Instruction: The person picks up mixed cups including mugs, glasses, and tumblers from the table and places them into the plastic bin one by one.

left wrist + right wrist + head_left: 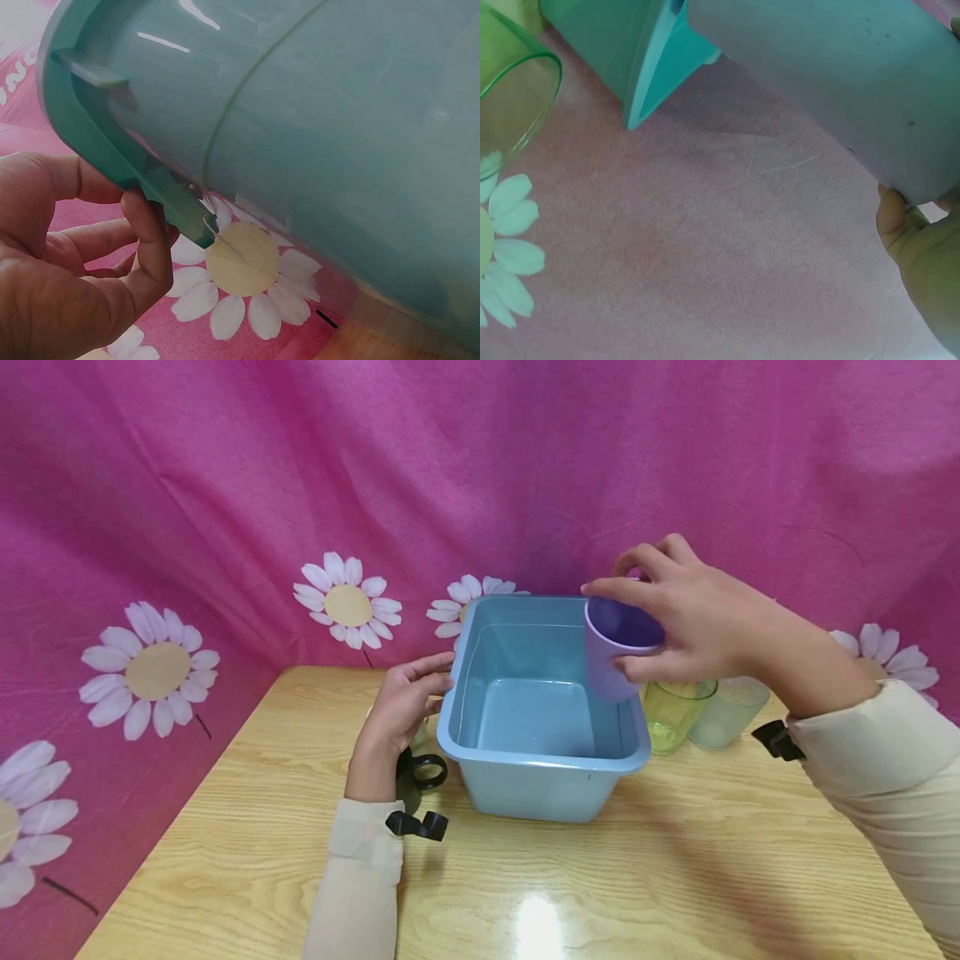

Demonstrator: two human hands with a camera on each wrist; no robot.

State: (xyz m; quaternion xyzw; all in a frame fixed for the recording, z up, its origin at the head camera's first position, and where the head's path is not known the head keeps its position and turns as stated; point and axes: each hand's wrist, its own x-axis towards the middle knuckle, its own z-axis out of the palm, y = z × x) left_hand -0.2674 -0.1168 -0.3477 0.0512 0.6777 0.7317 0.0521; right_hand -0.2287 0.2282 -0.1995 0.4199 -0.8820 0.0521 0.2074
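Note:
A light-blue plastic basin [536, 789] stands on the wooden table, with its bare floor showing. My left hand [397, 706] is at its left rim; in the left wrist view, thumb and fingers pinch the rim's edge [112, 146]. Over the basin's right side, my right hand [697, 610] holds a purple cup [606, 668] by its upper rim. The cup tilts slightly, its mouth up and its lower end inside the basin. In the right wrist view the cup's side [832, 82] fills the upper right, with the thumb pressed near its rim.
Right of the basin stand a yellow-green glass [671, 718] and a pale frosted glass [727, 714]. A black mug [408, 781] is partly hidden behind the left wrist, near a clear glass item. A pink flowered cloth [525, 468] hangs behind the table [225, 827].

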